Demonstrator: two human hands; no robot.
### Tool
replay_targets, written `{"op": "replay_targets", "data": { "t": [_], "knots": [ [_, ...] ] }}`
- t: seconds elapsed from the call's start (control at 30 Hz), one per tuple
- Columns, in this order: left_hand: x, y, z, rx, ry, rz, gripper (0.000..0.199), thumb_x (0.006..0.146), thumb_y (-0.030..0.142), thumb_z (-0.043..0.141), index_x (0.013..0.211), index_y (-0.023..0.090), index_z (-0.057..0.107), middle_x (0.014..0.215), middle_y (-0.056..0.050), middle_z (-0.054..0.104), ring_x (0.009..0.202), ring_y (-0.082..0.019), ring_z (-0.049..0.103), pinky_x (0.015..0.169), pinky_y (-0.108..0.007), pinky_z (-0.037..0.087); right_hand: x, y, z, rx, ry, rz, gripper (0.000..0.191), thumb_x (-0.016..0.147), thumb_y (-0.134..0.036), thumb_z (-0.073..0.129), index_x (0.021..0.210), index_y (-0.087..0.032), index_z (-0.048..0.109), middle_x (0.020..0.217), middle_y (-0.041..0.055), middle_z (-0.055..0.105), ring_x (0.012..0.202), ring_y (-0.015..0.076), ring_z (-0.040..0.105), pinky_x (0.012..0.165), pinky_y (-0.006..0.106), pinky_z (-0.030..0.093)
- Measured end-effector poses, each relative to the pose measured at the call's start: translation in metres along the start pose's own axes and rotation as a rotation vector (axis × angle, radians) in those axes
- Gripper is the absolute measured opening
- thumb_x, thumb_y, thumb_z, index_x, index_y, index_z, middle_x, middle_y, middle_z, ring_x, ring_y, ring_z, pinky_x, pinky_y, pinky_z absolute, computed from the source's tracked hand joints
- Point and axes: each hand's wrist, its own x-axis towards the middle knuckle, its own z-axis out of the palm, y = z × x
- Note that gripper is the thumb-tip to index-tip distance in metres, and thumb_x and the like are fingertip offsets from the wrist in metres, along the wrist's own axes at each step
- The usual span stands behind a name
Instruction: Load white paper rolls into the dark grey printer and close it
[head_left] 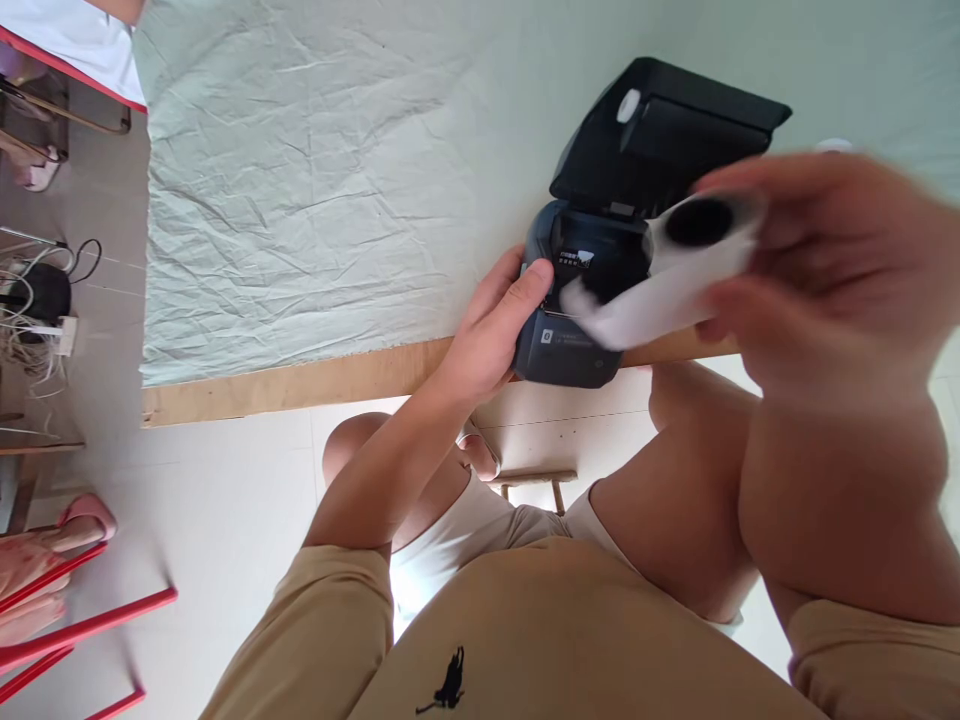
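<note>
A dark label printer (566, 350) has its black lid (667, 120) raised, showing the hollow inside. My left hand (499, 320) grips the printer's left side, thumb on the rim of the opening. To the right, my right hand (832, 270) pinches a white paper roll (675, 290) with a dark core hole, and its loose end curls over the opening. Motion blurs the right hand and the roll. Whether the loose end touches the printer I cannot tell.
A wrinkled pale green cloth (315, 180) covers the table, whose wooden edge (300, 385) runs below the printer. At the left are tangled cables (34, 310) and red metal bars (90, 625). A small white object (834, 146) lies behind my right hand.
</note>
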Motion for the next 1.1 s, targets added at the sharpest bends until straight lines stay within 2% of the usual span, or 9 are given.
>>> {"op": "replay_targets", "data": {
  "t": [0.07, 0.1, 0.23, 0.4, 0.53, 0.63, 0.83, 0.93, 1.1],
  "knots": [
    [0.001, -0.003, 0.0, 0.001, 0.042, -0.023, 0.04, 0.115, 0.065, 0.067, 0.115, 0.027, 0.078, 0.092, 0.0, 0.075, 0.089, -0.02, 0.085, 0.063, -0.028, 0.064, 0.0, 0.015, -0.003, 0.141, 0.138, 0.076, 0.063, 0.09, -0.094, 0.082, 0.12, -0.039, 0.087, 0.107, 0.0051, 0.082, 0.069, 0.0263, 0.074, 0.045, 0.044, 0.052],
    [0.001, -0.004, 0.0, 0.006, 0.055, -0.037, 0.041, 0.116, 0.065, 0.064, 0.118, 0.027, 0.078, 0.093, -0.001, 0.076, 0.091, -0.021, 0.087, 0.061, -0.027, 0.064, 0.001, 0.025, -0.004, 0.184, 0.086, 0.138, 0.073, 0.083, -0.101, 0.082, 0.119, -0.038, 0.085, 0.102, 0.005, 0.08, 0.066, 0.0267, 0.073, 0.044, 0.046, 0.054],
    [0.003, -0.006, -0.001, -0.028, 0.035, -0.07, 0.044, 0.119, 0.067, 0.058, 0.126, 0.028, 0.076, 0.11, -0.003, 0.083, 0.109, -0.027, 0.092, 0.065, -0.029, 0.069, -0.001, 0.063, 0.0, -0.077, 0.231, 0.154, 0.043, 0.096, -0.075, 0.089, 0.107, -0.035, 0.075, 0.092, 0.004, 0.073, 0.071, 0.0293, 0.075, 0.065, 0.054, 0.068],
    [0.003, -0.005, -0.001, -0.06, 0.021, -0.1, 0.039, 0.118, 0.064, 0.062, 0.129, 0.028, 0.074, 0.121, -0.004, 0.085, 0.119, -0.031, 0.092, 0.076, -0.035, 0.075, -0.004, 0.072, 0.004, -0.343, 0.114, 0.048, 0.034, 0.096, -0.053, 0.092, 0.117, -0.036, 0.071, 0.119, 0.0092, 0.079, 0.117, 0.0386, 0.079, 0.109, 0.064, 0.065],
    [0.003, -0.004, 0.0, -0.05, 0.029, -0.104, 0.036, 0.115, 0.061, 0.068, 0.127, 0.028, 0.074, 0.118, -0.003, 0.083, 0.117, -0.03, 0.092, 0.077, -0.035, 0.075, -0.006, 0.076, 0.0, -0.366, 0.017, 0.133, 0.055, 0.095, -0.045, 0.094, 0.142, -0.04, 0.066, 0.112, 0.005, 0.079, 0.109, 0.0376, 0.079, 0.11, 0.063, 0.064],
    [0.003, -0.004, 0.0, -0.047, 0.028, -0.082, 0.034, 0.115, 0.06, 0.068, 0.126, 0.028, 0.074, 0.109, -0.002, 0.082, 0.107, -0.026, 0.092, 0.068, -0.029, 0.07, -0.007, 0.072, -0.005, -0.349, 0.006, 0.1, 0.062, 0.093, -0.044, 0.096, 0.149, -0.042, 0.068, 0.117, 0.006, 0.082, 0.121, 0.0412, 0.081, 0.113, 0.065, 0.065],
    [0.001, -0.004, -0.001, -0.048, 0.018, -0.021, 0.032, 0.116, 0.057, 0.067, 0.118, 0.027, 0.076, 0.098, -0.001, 0.081, 0.095, -0.021, 0.091, 0.059, -0.024, 0.062, 0.002, 0.083, -0.043, -0.447, 0.344, -0.275, 0.04, 0.107, -0.051, 0.081, 0.146, -0.043, 0.08, 0.137, 0.0078, 0.079, 0.124, 0.0372, 0.078, 0.097, 0.052, 0.062],
    [0.002, -0.004, -0.001, -0.052, 0.024, -0.036, 0.032, 0.114, 0.058, 0.069, 0.119, 0.027, 0.075, 0.11, -0.002, 0.086, 0.115, -0.027, 0.092, 0.068, -0.028, 0.07, 0.009, 0.113, -0.058, -0.481, 0.315, -0.146, 0.049, 0.105, -0.047, 0.086, 0.153, -0.043, 0.075, 0.151, 0.0111, 0.068, 0.122, 0.0368, 0.076, 0.094, 0.05, 0.061],
    [0.004, -0.002, 0.001, -0.067, 0.035, -0.091, 0.033, 0.113, 0.057, 0.071, 0.123, 0.026, 0.072, 0.127, -0.005, 0.086, 0.137, -0.036, 0.088, 0.093, -0.044, 0.079, 0.009, 0.133, -0.06, -0.445, 0.268, 0.001, 0.052, 0.101, -0.046, 0.091, 0.148, -0.041, 0.072, 0.132, 0.0118, 0.069, 0.101, 0.031, 0.074, 0.085, 0.047, 0.063]
  ]
}}
